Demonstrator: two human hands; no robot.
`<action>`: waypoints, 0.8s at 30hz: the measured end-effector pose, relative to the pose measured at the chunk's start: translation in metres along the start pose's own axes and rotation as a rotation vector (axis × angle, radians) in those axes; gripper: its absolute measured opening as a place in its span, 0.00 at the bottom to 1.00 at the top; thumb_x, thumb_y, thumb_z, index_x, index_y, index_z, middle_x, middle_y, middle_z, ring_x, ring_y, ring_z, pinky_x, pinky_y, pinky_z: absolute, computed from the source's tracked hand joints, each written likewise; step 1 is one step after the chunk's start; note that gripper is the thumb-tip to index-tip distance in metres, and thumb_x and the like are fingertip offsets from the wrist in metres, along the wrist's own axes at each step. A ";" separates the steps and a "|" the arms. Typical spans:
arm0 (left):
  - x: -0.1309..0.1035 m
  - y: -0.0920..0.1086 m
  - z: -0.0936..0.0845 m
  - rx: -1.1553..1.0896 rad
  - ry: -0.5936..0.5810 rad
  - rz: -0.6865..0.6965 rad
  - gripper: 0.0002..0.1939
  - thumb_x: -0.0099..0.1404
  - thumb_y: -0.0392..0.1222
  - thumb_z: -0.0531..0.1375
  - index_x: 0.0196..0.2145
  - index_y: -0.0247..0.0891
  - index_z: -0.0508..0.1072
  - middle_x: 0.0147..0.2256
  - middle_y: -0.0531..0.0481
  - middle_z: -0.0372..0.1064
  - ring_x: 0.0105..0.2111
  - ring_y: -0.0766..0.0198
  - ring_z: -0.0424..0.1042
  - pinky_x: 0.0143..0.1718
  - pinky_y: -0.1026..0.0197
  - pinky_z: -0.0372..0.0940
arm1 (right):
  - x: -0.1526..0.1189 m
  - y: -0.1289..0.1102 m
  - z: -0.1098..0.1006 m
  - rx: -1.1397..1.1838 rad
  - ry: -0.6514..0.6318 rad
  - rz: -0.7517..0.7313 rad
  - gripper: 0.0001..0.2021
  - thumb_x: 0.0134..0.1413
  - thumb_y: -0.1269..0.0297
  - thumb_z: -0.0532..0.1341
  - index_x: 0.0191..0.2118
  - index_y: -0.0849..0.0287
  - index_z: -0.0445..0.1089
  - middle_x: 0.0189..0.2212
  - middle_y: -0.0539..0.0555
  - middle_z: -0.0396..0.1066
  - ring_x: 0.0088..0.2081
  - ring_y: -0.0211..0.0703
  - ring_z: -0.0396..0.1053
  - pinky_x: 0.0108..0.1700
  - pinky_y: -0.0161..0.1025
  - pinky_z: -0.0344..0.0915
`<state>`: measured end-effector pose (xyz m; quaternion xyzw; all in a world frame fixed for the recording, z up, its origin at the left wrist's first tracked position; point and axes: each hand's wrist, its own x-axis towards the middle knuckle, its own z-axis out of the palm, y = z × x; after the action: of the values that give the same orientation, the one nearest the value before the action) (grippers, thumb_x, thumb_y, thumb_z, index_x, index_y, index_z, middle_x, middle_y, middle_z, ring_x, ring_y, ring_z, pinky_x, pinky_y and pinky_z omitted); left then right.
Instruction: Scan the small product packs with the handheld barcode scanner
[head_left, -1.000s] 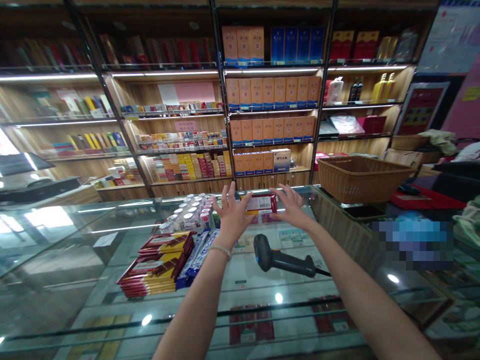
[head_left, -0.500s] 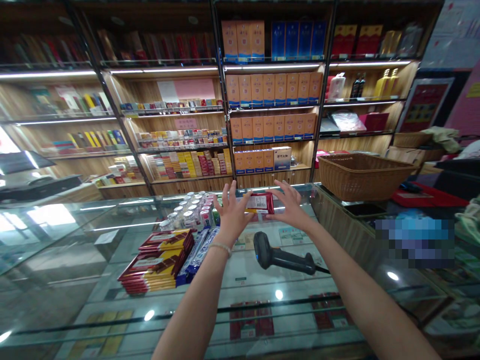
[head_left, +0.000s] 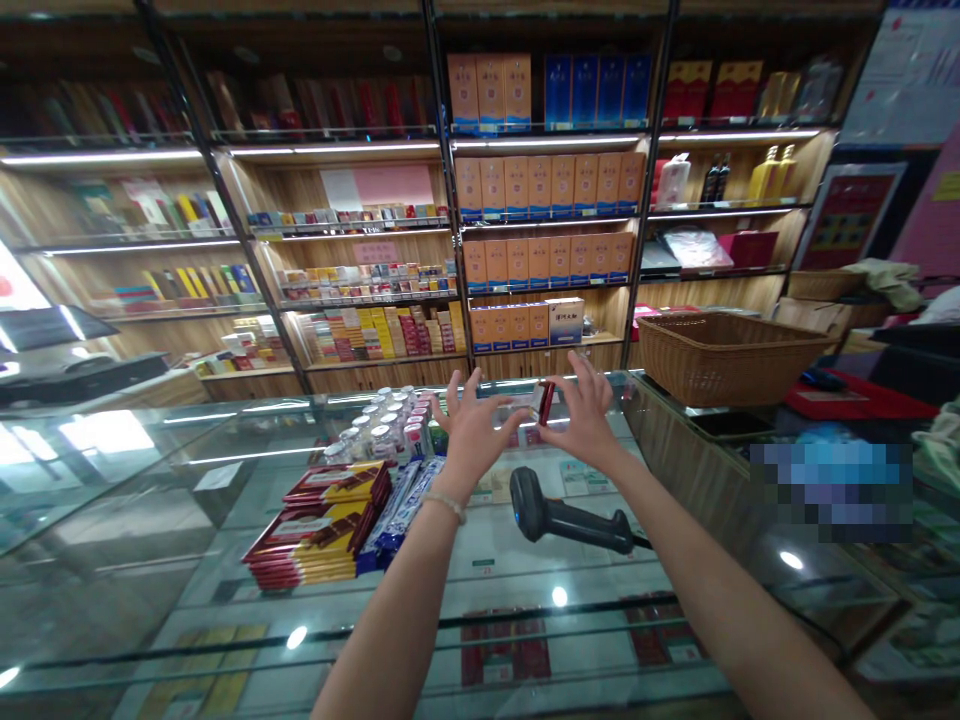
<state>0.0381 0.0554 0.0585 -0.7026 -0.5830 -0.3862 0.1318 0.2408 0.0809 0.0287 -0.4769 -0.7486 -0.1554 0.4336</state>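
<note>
Red-wrapped bar [head_left: 546, 403] in the right hand [head_left: 585, 415], its narrow side toward the viewer

Between the thumb and the first finger of the right hand the bar is pinched, finger at its upper end and thumb at its lower end; the other fingers of this hand are raised and apart. Just to the left of the bar is the left hand [head_left: 476, 440], with its fingers spread widely and no thing gripped that I can see. Its thumb tip points at the bar and is very near; whether it touches, I cannot tell.

Below the fingers and nearer to the person, a black handheld scanner [head_left: 574, 520] lies on the glass counter [head_left: 525, 580], apart from both hands. To the left of the left fingers stand the cans [head_left: 382, 432]; lower on that side are blue-and-white packs [head_left: 401, 510] and a pile of red and yellow packs [head_left: 322, 530]. Far to the right of the right fingers is a wicker basket [head_left: 720, 365].

The step in hand seems to be turning the bar between the hands. In my judgement, the next move calls for a steady right pinch, because the left fingers give little clear support.
</note>
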 end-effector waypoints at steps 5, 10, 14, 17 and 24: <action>-0.005 0.009 0.001 -0.046 -0.009 0.022 0.13 0.62 0.60 0.68 0.37 0.52 0.85 0.70 0.48 0.60 0.74 0.38 0.46 0.70 0.24 0.35 | -0.003 -0.005 0.014 -0.066 0.115 -0.193 0.27 0.54 0.55 0.65 0.58 0.58 0.64 0.76 0.70 0.41 0.76 0.64 0.40 0.72 0.65 0.35; -0.007 0.013 0.003 -0.049 0.000 0.026 0.09 0.62 0.56 0.69 0.29 0.52 0.84 0.70 0.53 0.60 0.74 0.37 0.46 0.70 0.23 0.32 | -0.005 -0.009 0.018 -0.124 0.059 -0.263 0.29 0.54 0.55 0.66 0.60 0.57 0.64 0.78 0.66 0.35 0.76 0.63 0.37 0.73 0.65 0.32; -0.008 0.014 0.004 -0.053 0.005 0.015 0.09 0.62 0.53 0.69 0.27 0.50 0.84 0.70 0.53 0.60 0.74 0.38 0.45 0.70 0.22 0.32 | -0.005 -0.011 0.018 -0.141 0.039 -0.289 0.31 0.54 0.54 0.66 0.62 0.56 0.63 0.78 0.66 0.34 0.77 0.64 0.36 0.73 0.66 0.32; -0.008 0.014 0.007 -0.049 0.005 0.024 0.09 0.63 0.50 0.67 0.27 0.49 0.83 0.70 0.54 0.60 0.74 0.38 0.45 0.69 0.21 0.32 | -0.006 -0.011 0.018 -0.162 0.021 -0.297 0.31 0.55 0.54 0.66 0.64 0.54 0.62 0.78 0.64 0.34 0.77 0.64 0.35 0.73 0.66 0.30; -0.007 0.008 0.009 -0.054 -0.009 -0.003 0.10 0.65 0.47 0.66 0.26 0.46 0.82 0.70 0.54 0.61 0.74 0.37 0.46 0.69 0.19 0.33 | -0.007 -0.001 0.018 -0.183 -0.017 -0.267 0.37 0.57 0.45 0.67 0.68 0.51 0.60 0.78 0.65 0.33 0.77 0.67 0.35 0.72 0.68 0.31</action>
<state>0.0487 0.0540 0.0496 -0.7068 -0.5740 -0.3987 0.1098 0.2319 0.0879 0.0130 -0.4122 -0.7916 -0.2752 0.3576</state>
